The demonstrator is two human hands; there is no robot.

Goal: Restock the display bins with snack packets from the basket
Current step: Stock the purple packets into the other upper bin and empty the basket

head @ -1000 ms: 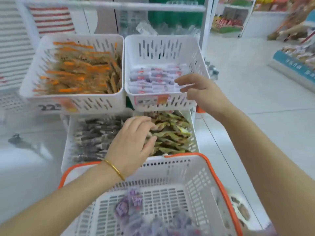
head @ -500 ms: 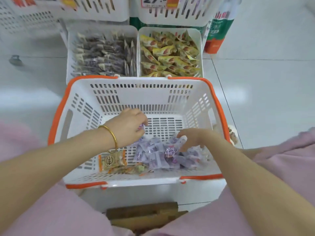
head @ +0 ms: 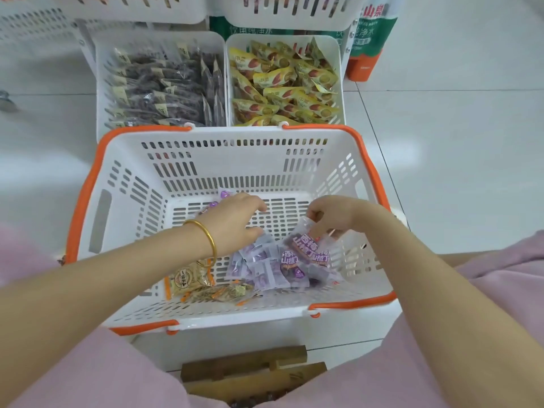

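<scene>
The white basket [head: 123,184] with an orange rim stands in front of me. On its floor lies a pile of purple snack packets [head: 265,269], with a couple of orange-and-yellow packets [head: 191,279] to the left. My right hand [head: 335,214] pinches the top corner of one purple packet [head: 304,241] and lifts it off the pile. My left hand [head: 235,220], a gold bangle on its wrist, reaches over the basket floor with fingers stretched out; two purple packets [head: 222,194] show just beyond it. Behind the basket are two display bins, one of dark packets [head: 101,83] and one of yellow packets [head: 338,69].
Two more white bins [head: 282,19] hang at the top edge above the lower ones. A green and orange pack of water bottles [head: 369,39] stands to the right of the bins. A wooden stool [head: 253,368] sits under the basket. White tiled floor lies on both sides.
Both hands came down from the display bins into the basket. The right hand has taken hold of a purple packet and raised it; the left hand has slid further over the basket floor.
</scene>
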